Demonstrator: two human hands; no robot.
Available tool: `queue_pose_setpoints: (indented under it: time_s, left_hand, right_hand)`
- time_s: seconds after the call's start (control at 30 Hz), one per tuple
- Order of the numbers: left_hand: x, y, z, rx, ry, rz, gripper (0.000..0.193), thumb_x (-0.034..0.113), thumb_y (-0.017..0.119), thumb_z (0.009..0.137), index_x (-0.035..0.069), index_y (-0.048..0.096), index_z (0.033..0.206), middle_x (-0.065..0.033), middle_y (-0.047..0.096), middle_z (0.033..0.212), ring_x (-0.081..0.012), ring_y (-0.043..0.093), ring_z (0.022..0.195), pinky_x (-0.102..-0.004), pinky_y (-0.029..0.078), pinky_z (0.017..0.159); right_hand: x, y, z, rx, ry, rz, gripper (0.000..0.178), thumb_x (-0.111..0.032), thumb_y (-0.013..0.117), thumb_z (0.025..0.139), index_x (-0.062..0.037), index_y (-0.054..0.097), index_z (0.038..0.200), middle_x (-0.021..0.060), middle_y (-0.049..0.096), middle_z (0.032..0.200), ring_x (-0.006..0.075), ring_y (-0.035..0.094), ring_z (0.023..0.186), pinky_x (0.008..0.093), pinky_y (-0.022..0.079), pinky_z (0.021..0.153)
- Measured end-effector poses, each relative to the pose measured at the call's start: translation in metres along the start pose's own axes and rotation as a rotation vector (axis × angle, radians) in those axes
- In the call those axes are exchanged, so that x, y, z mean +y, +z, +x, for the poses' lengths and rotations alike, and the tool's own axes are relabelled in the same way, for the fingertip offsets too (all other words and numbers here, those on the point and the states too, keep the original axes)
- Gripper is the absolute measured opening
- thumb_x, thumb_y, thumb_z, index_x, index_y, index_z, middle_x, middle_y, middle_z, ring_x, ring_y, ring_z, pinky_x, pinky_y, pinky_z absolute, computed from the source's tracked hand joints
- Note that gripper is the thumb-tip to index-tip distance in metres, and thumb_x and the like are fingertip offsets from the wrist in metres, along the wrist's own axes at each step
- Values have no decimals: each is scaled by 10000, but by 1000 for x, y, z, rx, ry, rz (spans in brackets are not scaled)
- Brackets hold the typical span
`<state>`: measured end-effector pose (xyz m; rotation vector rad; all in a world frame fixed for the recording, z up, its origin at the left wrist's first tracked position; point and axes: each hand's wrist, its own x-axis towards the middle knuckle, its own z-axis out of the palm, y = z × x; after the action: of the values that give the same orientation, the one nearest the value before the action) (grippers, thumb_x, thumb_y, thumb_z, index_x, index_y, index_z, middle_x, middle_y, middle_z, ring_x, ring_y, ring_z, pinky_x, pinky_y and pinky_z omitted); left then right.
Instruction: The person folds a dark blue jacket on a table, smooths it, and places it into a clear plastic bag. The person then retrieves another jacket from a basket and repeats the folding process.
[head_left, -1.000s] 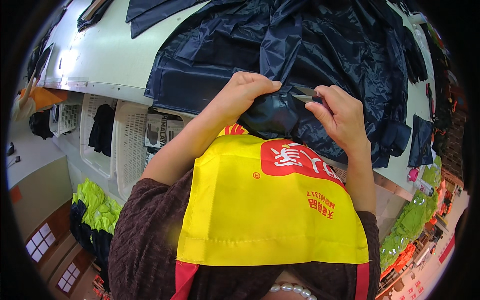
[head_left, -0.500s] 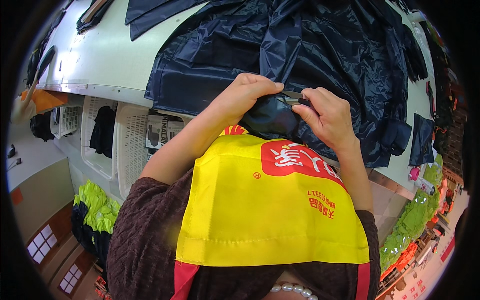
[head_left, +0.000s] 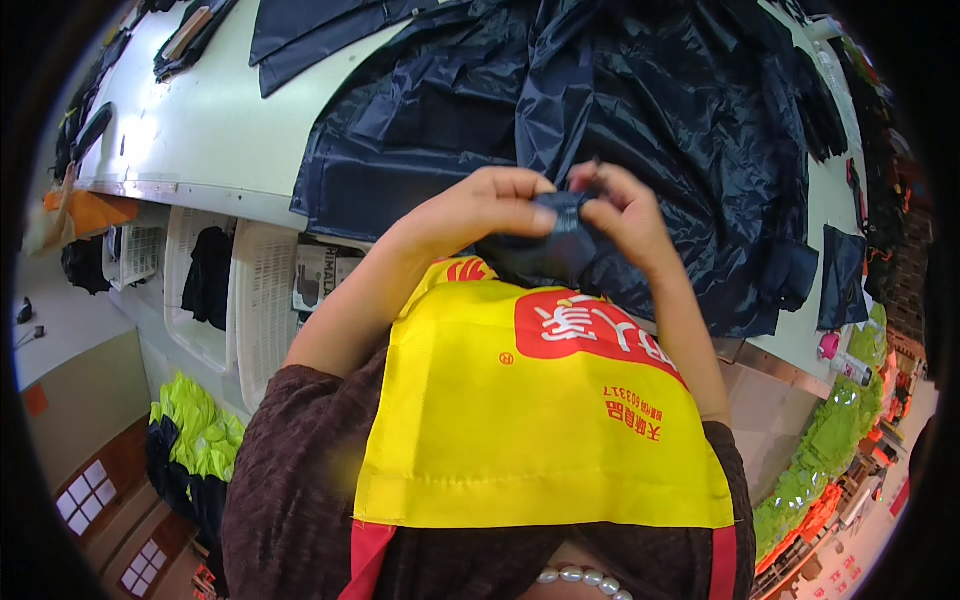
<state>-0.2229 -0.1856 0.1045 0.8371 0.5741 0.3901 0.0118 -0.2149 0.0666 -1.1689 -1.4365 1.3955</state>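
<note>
A navy, shiny garment [head_left: 430,130] lies spread and wrinkled on the table, its near part drawn toward my apron. My left hand [head_left: 490,205] pinches a folded part of it between thumb and fingers. Close beside it, my right hand [head_left: 630,215] is closed, its thumb and finger gripping the same fold. A small dark tip pokes up above the right fingers; it looks like part of the thread snips seen earlier, though blur and the fingers hide most of it.
The pale table [head_left: 210,140] bears folded dark fabric [head_left: 310,45] at the far left. White plastic baskets [head_left: 265,300] stand under its left edge. A pink-capped bottle [head_left: 845,360] is at the right, near green garments [head_left: 825,450]. A lime pile [head_left: 200,430] lies lower left.
The snips' blades, visible between my hands before, no longer show. My right hand has shifted up and left and now grips the fabric; the left has moved slightly down and left.
</note>
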Motion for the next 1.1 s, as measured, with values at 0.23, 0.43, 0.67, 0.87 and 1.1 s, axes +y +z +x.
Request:
queue_pose_setpoints:
  time_s: [0.23, 0.43, 0.67, 0.87, 1.1]
  left_hand:
    - [-14, -32, -15, 19, 311, 1249, 347, 93, 745, 632, 12, 582, 927, -162, 564, 904, -344, 555, 902, -366, 457, 791]
    - [-10, -28, 25, 755, 1031, 962, 217, 12, 698, 649, 37, 493, 716, -91, 472, 655, -188, 498, 582, -288, 389, 532]
    - [-30, 56, 55, 386, 425, 575, 303, 141, 691, 741, 23, 421, 816, -68, 432, 709, -131, 442, 665, -295, 393, 584]
    - [0, -3, 54, 477, 745, 371, 175, -28, 660, 733, 0, 542, 859, -2, 532, 746, -73, 476, 693, -249, 414, 603]
    - [-7, -48, 41, 812, 721, 1030, 199, -99, 585, 692, 22, 555, 847, -51, 533, 714, -176, 589, 633, -302, 463, 544]
  right_hand:
    - [-16, 16, -8, 15, -353, -573, 227, -212, 663, 844, -43, 560, 734, 99, 507, 699, 228, 475, 660, 318, 378, 582]
    - [-49, 48, -12, -116, -240, -432, 390, -297, 807, 688, -25, 553, 801, 133, 518, 696, 215, 518, 611, 316, 396, 535]
    - [-3, -11, 69, 745, -434, -707, 90, 21, 554, 764, -37, 498, 804, 121, 515, 688, 193, 496, 601, 286, 422, 577]
    - [-40, 45, 10, 353, -347, -356, 160, 14, 609, 724, -33, 456, 719, 83, 435, 641, 158, 437, 559, 280, 359, 528]
    - [-34, -7, 41, 615, -503, -775, 183, 85, 581, 677, -39, 449, 697, 65, 379, 589, 153, 332, 471, 262, 305, 463]
